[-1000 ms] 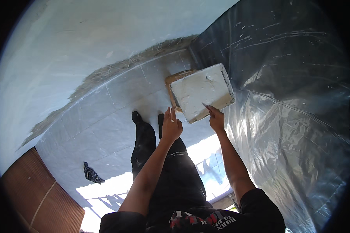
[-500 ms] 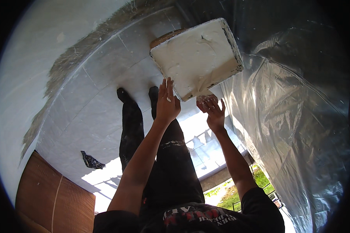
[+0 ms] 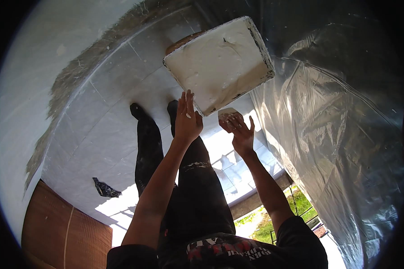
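Observation:
A rectangular tub (image 3: 265, 58) with dark, crusted edges is filled with smooth off-white paste (image 3: 220, 58), like plaster or putty. My left hand (image 3: 187, 119) is at the tub's near left edge, fingers stretched out and lying along its side; whether it bears any weight I cannot tell. A white smear marks that hand. Just off the tub's near corner, my right hand (image 3: 239, 132) has its fingers curled around a small, flat, pale piece (image 3: 229, 111) smeared with the paste, its kind unclear. White residue coats those fingers, and the thumb stands apart.
Shiny plastic sheeting (image 3: 327, 134) hangs along the right. A pale wall (image 3: 40, 80) with a rough grey strip curves along the left. Black crumpled plastic (image 3: 106, 187) lies on the grey tiled floor (image 3: 90, 130). At lower left stands a brown ribbed panel (image 3: 67, 224).
The paste that clung between the tub's near edge and my right hand no longer shows there; that hand now sits apart from the tub. Tub and hands appear shifted slightly left in view.

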Demonstrator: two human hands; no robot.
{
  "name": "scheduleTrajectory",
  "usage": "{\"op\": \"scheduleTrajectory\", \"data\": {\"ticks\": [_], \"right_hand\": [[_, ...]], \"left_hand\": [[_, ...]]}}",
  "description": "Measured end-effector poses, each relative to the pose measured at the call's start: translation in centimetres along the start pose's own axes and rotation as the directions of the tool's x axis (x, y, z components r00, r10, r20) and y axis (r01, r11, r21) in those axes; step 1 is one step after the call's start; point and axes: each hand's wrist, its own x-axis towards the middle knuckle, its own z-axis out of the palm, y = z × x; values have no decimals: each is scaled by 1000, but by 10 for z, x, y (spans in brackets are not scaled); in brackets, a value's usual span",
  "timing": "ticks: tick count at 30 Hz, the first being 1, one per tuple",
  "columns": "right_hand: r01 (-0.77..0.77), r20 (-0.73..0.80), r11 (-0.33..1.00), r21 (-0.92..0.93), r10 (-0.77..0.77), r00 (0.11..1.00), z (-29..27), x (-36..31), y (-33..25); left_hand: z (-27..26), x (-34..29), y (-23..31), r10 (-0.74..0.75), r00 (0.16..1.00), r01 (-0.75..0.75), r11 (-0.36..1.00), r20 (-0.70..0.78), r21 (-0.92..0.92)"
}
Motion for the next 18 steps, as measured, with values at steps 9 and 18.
{"op": "scheduleTrajectory", "data": {"ticks": [9, 18], "right_hand": [[135, 215, 980, -144, -102, 971, -51, 134, 40], [294, 592, 952, -85, -189, 784, -31, 153, 9]], "left_hand": [[2, -10, -7, -8, 1000, 9, 1000, -11, 29], [1, -13, -14, -4, 999, 5, 1000, -34, 19]]}}
